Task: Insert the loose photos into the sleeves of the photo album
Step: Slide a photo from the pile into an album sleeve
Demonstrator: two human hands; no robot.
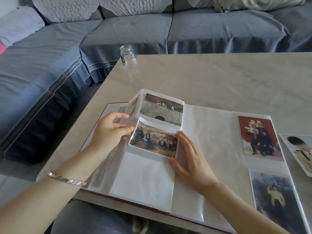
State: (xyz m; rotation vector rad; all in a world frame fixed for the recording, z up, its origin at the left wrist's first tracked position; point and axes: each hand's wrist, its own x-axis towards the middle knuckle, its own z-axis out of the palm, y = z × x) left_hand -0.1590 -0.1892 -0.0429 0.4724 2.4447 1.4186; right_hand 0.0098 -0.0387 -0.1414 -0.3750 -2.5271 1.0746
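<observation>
A jar (128,57) stands at the table's (219,76) far left corner. The left hand (109,132) pinches the left edge of the lifted page (143,174). A photo (153,141) lies tilted over that page's middle sleeve. The right hand (190,159) lies flat with fingers straight against the photo's right edge. The album (211,132) lies open at the near edge, and a loose photo (298,151) rests at the right edge.
</observation>
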